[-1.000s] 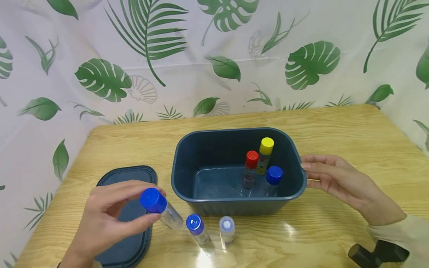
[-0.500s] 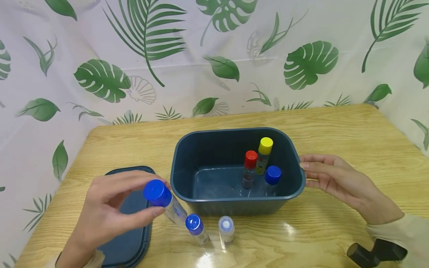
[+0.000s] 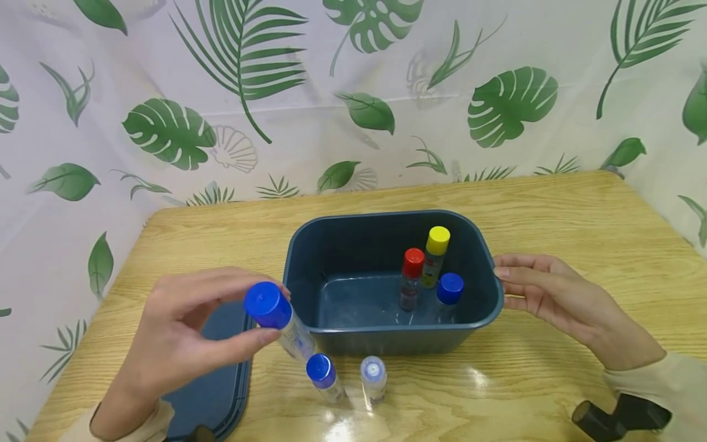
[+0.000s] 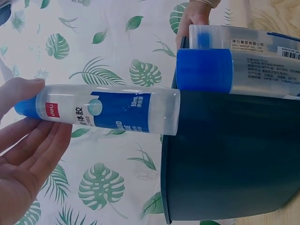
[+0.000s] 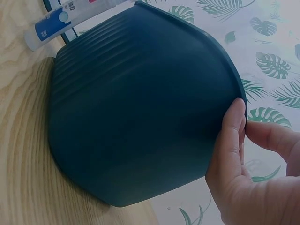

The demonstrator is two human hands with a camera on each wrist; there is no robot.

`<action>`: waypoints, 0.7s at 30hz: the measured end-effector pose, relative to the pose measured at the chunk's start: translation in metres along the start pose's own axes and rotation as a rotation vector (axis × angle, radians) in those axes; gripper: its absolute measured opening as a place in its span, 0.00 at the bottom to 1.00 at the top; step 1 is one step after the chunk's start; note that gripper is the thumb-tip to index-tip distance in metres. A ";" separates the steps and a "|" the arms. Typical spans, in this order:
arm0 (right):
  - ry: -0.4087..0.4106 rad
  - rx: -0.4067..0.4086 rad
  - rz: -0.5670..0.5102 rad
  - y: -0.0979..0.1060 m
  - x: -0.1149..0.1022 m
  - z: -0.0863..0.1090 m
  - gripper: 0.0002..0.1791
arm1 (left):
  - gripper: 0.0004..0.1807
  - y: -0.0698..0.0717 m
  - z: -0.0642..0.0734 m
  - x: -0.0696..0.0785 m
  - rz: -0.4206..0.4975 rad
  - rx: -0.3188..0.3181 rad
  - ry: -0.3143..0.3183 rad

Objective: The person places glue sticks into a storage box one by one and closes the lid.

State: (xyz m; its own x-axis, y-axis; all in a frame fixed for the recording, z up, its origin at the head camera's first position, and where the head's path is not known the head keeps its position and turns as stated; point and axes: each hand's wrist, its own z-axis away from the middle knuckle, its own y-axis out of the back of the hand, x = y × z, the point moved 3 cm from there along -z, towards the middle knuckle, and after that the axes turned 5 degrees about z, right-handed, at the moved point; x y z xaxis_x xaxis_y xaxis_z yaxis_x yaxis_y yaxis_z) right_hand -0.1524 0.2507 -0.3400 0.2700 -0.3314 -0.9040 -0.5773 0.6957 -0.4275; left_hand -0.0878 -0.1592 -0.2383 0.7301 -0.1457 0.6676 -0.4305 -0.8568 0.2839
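Note:
My left hand (image 3: 190, 331) pinches a clear glue bottle (image 4: 112, 110) by its blue cap (image 3: 267, 305), thumb on one side and fingers on the other. The bottle hangs tilted just outside the left front corner of a dark blue-green plastic bin (image 3: 359, 341). My right hand (image 3: 558, 301) holds the bin's right rim between thumb and fingers. Inside the bin, toward the right, stand bottles with a red cap (image 3: 413, 264), a yellow cap (image 3: 439, 240) and a blue cap (image 3: 450, 288). In front of it stand a smaller blue-capped bottle (image 3: 326, 377) and a pale-capped bottle (image 3: 374, 380).
A dark flat lid (image 3: 207, 393) lies on the wooden table (image 3: 541, 221) at left, partly hidden beneath my left arm. A black object (image 3: 621, 417) is near my right sleeve. A leaf-printed cloth (image 3: 309, 123) hangs behind the table.
My left hand has moved slightly right and up with the glue bottle, nearer the bin's left front corner. The right hand keeps its place at the bin's rim.

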 end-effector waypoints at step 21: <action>0.007 -0.007 -0.004 0.001 0.001 -0.001 0.21 | 0.21 0.002 -0.035 -0.001 -0.048 0.083 0.163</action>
State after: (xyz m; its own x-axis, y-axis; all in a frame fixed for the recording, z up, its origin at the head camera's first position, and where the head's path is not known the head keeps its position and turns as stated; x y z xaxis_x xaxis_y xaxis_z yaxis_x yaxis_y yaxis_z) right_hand -0.1529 0.2504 -0.3409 0.2674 -0.3385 -0.9022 -0.5813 0.6900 -0.4312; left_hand -0.1077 -0.1433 -0.2149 0.6500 -0.0273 0.7594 -0.3468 -0.8999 0.2645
